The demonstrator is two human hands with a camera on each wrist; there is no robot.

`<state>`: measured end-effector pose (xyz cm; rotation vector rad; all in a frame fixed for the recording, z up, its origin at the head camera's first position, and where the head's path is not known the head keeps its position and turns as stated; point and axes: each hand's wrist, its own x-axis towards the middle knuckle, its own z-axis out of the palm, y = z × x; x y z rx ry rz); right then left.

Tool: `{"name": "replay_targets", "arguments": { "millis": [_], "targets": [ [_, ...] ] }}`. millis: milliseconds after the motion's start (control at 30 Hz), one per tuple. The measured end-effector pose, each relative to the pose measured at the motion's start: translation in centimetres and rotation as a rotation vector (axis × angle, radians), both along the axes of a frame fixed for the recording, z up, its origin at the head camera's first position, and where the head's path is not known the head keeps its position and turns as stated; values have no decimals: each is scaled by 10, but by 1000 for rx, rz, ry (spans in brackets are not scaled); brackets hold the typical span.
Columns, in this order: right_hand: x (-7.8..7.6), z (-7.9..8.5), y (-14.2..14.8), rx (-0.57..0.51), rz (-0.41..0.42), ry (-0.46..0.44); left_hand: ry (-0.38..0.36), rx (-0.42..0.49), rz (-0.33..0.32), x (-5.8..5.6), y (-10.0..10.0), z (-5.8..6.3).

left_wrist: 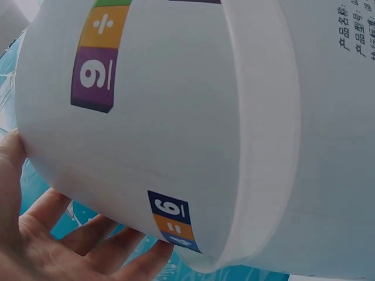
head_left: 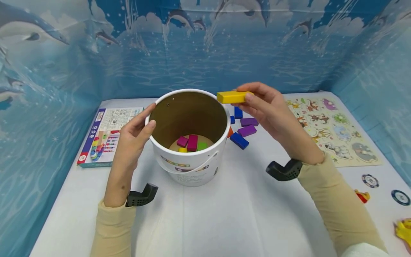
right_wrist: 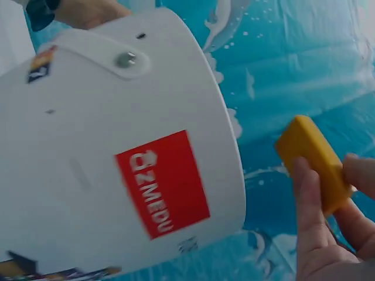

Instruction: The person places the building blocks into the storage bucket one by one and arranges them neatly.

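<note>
A white bucket (head_left: pixel 171 171) with a swing handle stands upright, its mouth facing me. My left hand (head_left: pixel 132 137) holds its left side, thumb and index finger at the rim; in the left wrist view the other fingers (left_wrist: pixel 96 234) lie spread along the outer wall. Above the right edge of the rim, my right hand (head_left: pixel 268 110) pinches a yellow block (head_left: pixel 232 97) between thumb and fingers. The right wrist view shows this block (right_wrist: pixel 313 158) apart from the bucket. Inside the bucket lie magenta blocks (head_left: pixel 192 142), a green block (head_left: pixel 202 146) and a partly hidden yellow block (head_left: pixel 182 150).
Right of the bucket lie several loose blocks, among them a blue block (head_left: pixel 239 140) and a purple block (head_left: pixel 247 131). A flat box (head_left: pixel 104 134) rests at the left. An animal puzzle board (head_left: pixel 337 132), round chips (head_left: pixel 370 180) and a yellow toy (head_left: pixel 404 230) are at the right.
</note>
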<state>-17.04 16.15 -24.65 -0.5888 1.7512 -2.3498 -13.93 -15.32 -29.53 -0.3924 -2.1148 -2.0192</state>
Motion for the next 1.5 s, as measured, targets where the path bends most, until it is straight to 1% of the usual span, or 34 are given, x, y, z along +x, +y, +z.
{"name": "replay_targets", "arguments": {
  "millis": [33, 100, 200, 267, 400, 533, 633, 733, 833, 933, 1000, 1067, 1133, 1167, 1300, 1367, 1433, 1467, 1500],
  "targets": [
    [-5, 6, -7, 71, 22, 9, -1, 1, -1, 0, 0, 0],
    [-15, 15, -21, 251, 61, 30, -6, 5, -5, 0, 0, -1],
    [-28, 21, -39, 498, 145, 70, -10, 11, -11, 0, 0, -3],
    [-35, 23, -49, 618, 203, 122, -12, 15, -14, 0, 0, -3],
    [-44, 26, -64, 740, 303, 211, -8, 15, -14, 0, 0, -4],
    [-47, 28, -70, 840, 382, 284, -8, 7, -10, 0, 0, -4],
    [-48, 29, -71, 868, 420, 313, -10, 7, -9, 1, 0, -3],
    [-47, 27, -70, 844, 401, 311, -12, 8, -7, 1, -1, -3],
    [-46, 22, -63, 749, 326, 305, -14, 10, -5, 1, 0, -3],
    [-39, 16, -46, 606, 209, 298, -12, 12, -4, 1, 0, -4],
    [-32, 8, -28, 504, 107, 280, -2, 16, -13, 1, 0, -3],
    [-28, -7, -8, 425, -1, 231, 7, 12, -15, 1, 0, -3],
    [-27, -30, 12, 366, -95, 148, 14, 8, -19, 0, 0, -2],
    [-27, -44, 22, 359, -139, 98, 14, 6, -18, 0, 0, -2],
    [-25, -104, 52, 385, -269, -147, 4, 1, -10, 1, 0, -1],
    [-22, -130, 63, 436, -299, -242, 1, 3, -8, 1, 0, 0],
    [-20, -149, 69, 485, -317, -305, 2, 6, -6, 1, 0, 0],
    [-18, -156, 70, 525, -320, -317, 3, 7, -4, 1, 0, 0],
    [-17, -161, 70, 572, -321, -310, 4, 7, -2, 1, 1, 0]
  ]
}}
